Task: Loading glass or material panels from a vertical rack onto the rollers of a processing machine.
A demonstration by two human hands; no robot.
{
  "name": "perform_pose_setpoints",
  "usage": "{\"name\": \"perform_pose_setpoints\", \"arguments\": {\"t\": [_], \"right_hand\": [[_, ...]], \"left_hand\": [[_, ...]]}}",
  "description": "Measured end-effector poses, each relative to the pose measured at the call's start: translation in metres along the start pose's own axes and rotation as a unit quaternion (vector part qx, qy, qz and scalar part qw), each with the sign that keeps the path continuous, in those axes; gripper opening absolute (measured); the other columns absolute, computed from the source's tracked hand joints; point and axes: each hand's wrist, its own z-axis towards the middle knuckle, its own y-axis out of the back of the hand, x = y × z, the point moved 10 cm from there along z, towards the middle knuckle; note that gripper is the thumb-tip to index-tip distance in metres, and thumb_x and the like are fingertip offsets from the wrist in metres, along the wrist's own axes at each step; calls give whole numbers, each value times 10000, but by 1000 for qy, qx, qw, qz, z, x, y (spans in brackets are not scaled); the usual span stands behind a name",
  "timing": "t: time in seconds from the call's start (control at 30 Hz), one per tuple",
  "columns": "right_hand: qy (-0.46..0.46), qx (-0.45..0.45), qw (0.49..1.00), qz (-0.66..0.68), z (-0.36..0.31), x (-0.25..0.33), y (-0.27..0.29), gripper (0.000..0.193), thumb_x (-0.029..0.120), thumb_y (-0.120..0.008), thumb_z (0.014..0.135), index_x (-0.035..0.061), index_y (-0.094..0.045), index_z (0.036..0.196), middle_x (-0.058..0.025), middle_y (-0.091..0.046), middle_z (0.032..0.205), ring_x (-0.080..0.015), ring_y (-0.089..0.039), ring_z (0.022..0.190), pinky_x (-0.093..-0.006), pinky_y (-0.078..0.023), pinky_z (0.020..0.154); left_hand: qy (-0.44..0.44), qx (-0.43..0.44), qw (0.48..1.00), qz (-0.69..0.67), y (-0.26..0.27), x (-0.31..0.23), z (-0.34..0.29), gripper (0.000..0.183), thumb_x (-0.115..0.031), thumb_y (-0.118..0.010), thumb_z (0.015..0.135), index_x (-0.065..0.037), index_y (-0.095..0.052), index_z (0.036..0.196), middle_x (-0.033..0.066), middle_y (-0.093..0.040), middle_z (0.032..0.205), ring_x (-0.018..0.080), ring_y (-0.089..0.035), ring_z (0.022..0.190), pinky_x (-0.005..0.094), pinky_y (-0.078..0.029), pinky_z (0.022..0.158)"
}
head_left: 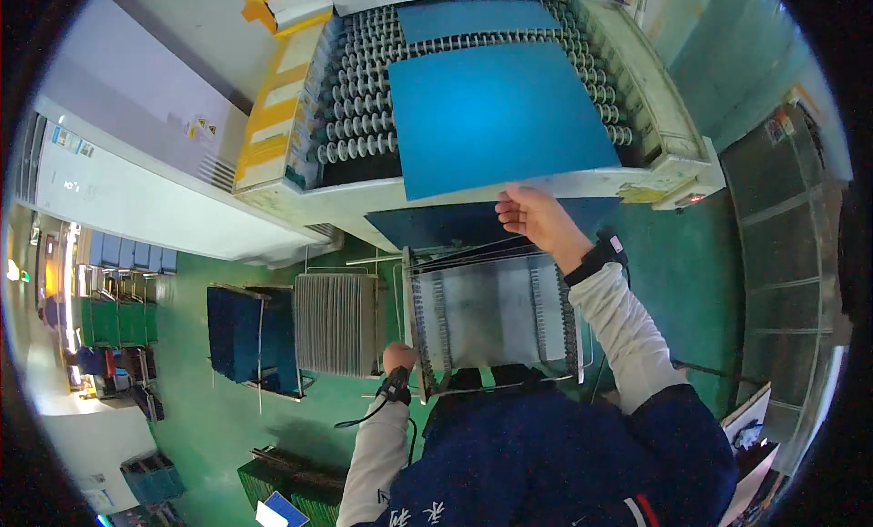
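Note:
A flat blue panel (500, 113) lies on the conveyor rollers (359, 127), its near edge jutting past the machine's front. At that edge my right hand (532, 216) is closed, pinching the panel between thumb and curled fingers. Below it, a wire-slotted rack (486, 318) stands directly before me. My left hand (398, 356) makes a fist at the rack's left side post and appears to grip it; its fingertips are hidden. A darker blue panel (418, 227) sits at the rack's far end, under the machine's front edge.
Another blue panel (477, 18) rests farther along the rollers. To the left stand a rack of closely spaced pale panels (336, 322) and one of dark blue panels (238, 331). A white cabinet (136, 195) flanks the machine; a grey metal frame (787, 254) stands at right.

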Motion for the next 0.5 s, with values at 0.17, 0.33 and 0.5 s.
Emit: {"name": "perform_pose_setpoints", "arguments": {"t": [0.17,0.33,0.5], "right_hand": [[10,36,956,-292,-4,-56,-6,283,279,-671,878,12,-647,965,-66,-678,905,-164,-654,791,-312,-527,731],[238,21,784,-573,-30,-67,-7,221,182,-690,797,53,-668,975,-106,-677,930,-243,-650,807,-345,-512,737],[329,-15,687,-648,-50,-56,-27,220,160,-679,768,50,-665,958,-112,-629,899,-309,-581,871,-413,-475,777]], "left_hand": [[43,-19,995,-94,-14,36,12,183,-174,-688,639,-60,-674,781,174,-670,759,379,-650,750,451,-522,697],[4,-29,996,-87,2,6,1,181,-187,-696,626,-64,-671,757,157,-665,740,350,-654,736,433,-521,685],[33,-28,989,-138,1,13,-2,192,-207,-702,611,-62,-671,733,157,-668,748,328,-660,737,406,-521,679]]}}
